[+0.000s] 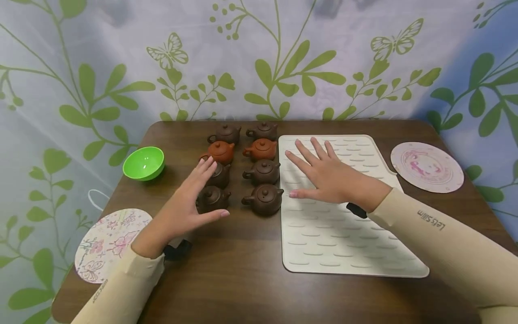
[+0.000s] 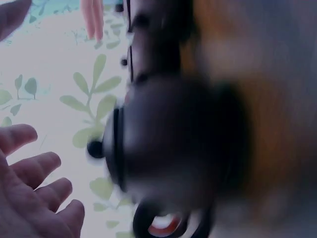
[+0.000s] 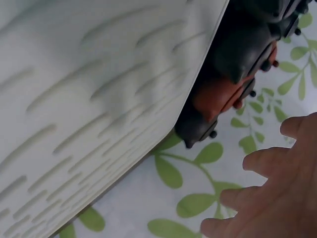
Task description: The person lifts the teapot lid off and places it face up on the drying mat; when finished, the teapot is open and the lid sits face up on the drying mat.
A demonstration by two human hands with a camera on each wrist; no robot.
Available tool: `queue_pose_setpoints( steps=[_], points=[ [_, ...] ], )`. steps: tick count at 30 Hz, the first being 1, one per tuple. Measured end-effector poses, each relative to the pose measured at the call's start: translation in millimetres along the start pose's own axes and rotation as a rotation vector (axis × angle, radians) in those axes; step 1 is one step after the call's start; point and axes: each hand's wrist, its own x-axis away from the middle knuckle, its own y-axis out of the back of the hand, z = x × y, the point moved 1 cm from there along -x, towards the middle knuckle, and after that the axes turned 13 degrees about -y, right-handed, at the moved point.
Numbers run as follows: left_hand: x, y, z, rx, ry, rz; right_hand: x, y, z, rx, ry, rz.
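8 teapots (image 1: pixel 265 200); left grip (image 1: pixel 183 209), right grip (image 1: pixel 331 178) spread, empty; only head view shows bowl (image 1: pixel 144 164).

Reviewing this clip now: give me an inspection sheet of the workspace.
Surface: brown wood-look table.
Job's things: six dark brown teapots and two orange-red teapots, in two columns of four; cream mat just right of them.
Clutter: green bowl at the left; left round placemat, partly behind the left arm; right round placemat beyond the mat.
Grips: left hand by the left column, fingers extended, holding nothing; right hand over the mat, fingers spread, holding nothing.
Cables: white cord-like loop by the table's left edge; cannot tell what it is.
Surroundings: leaf-and-butterfly backdrop behind and beside the table.
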Motion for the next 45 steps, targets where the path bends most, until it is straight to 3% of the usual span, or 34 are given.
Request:
queue_pose_setpoints(
  steps=[4,9,12,15,20,30,38,45],
  points=[
    [1.9,-19.9,-15.1,0.029,-0.049,-0.048,1,-3.0,16,0.014,0.095,-0.027],
    [-7.5,-37.6,-30.5,0.029,-0.144,-0.093,-2,-5.9,31,0.031,0.214,-0.088],
    [-14.3,-47.1,-37.2,0.031,-0.190,-0.140,-4,-7.1,38,0.031,0.258,-0.101],
    [-19.3,-56.7,-40.4,0.075,-0.192,-0.176,-6,-8.9,44,0.030,0.281,-0.096],
    [-24.0,-68.7,-39.7,0.129,-0.125,-0.208,-9,-12.5,50,0.022,0.318,-0.080],
    [-26.1,-79.2,-34.7,0.144,0.121,-0.231,-13,-14.2,58,-0.041,0.390,-0.098],
    [-29.5,-80.7,-33.3,0.058,0.142,-0.272,-18,-16.5,61,-0.040,0.423,-0.174],
    [-31.8,-84.0,-31.8,0.044,0.128,-0.322,-21,-21.1,60,-0.125,0.425,-0.197]
  ],
)
